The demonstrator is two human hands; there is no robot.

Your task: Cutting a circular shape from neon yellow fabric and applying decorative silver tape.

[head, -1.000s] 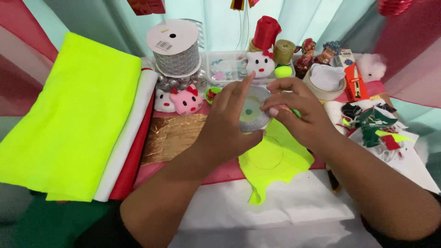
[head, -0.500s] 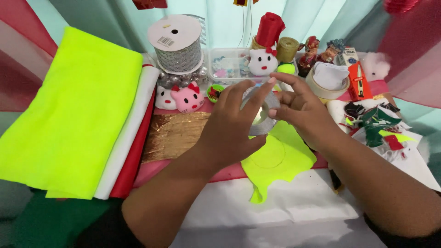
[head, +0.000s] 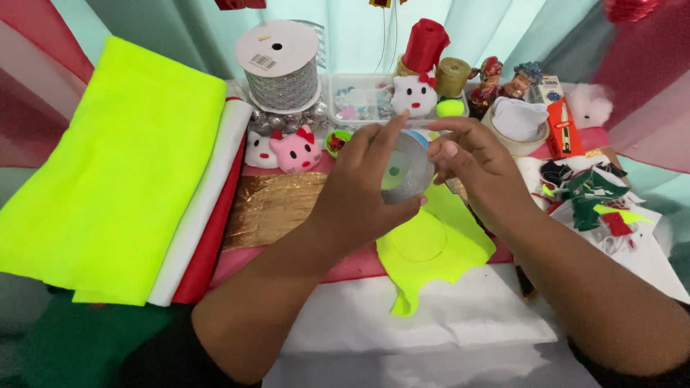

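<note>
We grip a clear tape roll point(head: 405, 170) in our left hand point(head: 363, 188), right hand point(head: 478, 169) pinching its edge, above the yellow felt point(head: 438, 241); loosened tape could snag the felt.

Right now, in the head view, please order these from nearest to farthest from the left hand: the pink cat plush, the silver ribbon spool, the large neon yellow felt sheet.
Measured from the left hand:
1. Pink cat plush, just to its left, behind the gold fabric.
2. Silver ribbon spool, farther back and left, near the curtain.
3. Large neon yellow felt sheet, taken at its middle, far left of the table.
</note>
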